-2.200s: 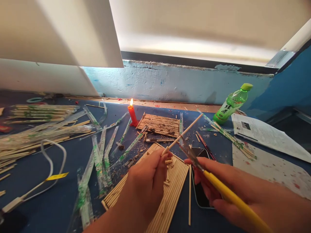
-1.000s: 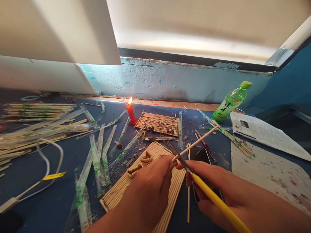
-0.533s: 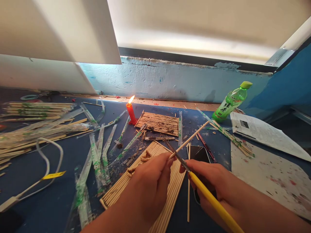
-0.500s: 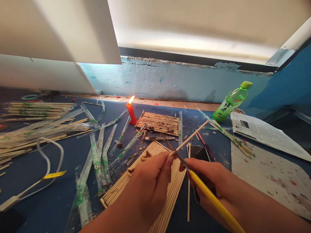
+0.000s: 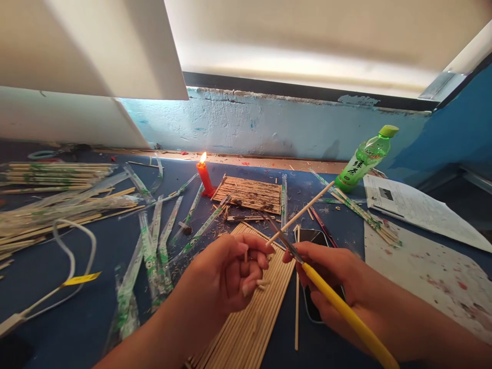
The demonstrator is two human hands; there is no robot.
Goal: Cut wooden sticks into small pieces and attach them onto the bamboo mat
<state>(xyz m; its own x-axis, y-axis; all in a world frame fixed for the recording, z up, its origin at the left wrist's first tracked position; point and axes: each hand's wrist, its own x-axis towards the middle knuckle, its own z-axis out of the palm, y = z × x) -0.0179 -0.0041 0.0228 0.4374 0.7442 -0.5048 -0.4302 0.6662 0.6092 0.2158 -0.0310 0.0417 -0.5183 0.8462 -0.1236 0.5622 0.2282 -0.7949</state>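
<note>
My left hand (image 5: 232, 271) is turned palm up with fingers loosely curled round short chopstick pieces (image 5: 246, 254). One piece shows by the thumb, others at a lower fingertip. A blurred piece lies or falls below, over the mat of joined chopsticks (image 5: 265, 307). My right hand (image 5: 330, 269) grips a knife (image 5: 338, 302) with a long yellow handle. Its blade crosses a long chopstick (image 5: 303, 211) that slants up to the right. The chopstick's lower end meets my left fingertips; whether the right fingers also hold it, I cannot tell.
A lit red candle (image 5: 205, 178) stands beside a smaller dark-marked stick panel (image 5: 248, 192). A phone (image 5: 313, 236) lies under my right hand. Green-capped bottle (image 5: 363, 159) and papers (image 5: 418, 205) are at right; wrappers (image 5: 154, 256), chopstick bundles (image 5: 57, 177) and a white cable (image 5: 90, 246) at left.
My left hand has turned over and opened out from its pinch on the chopstick's end, showing short pieces. The knife and long chopstick have barely moved.
</note>
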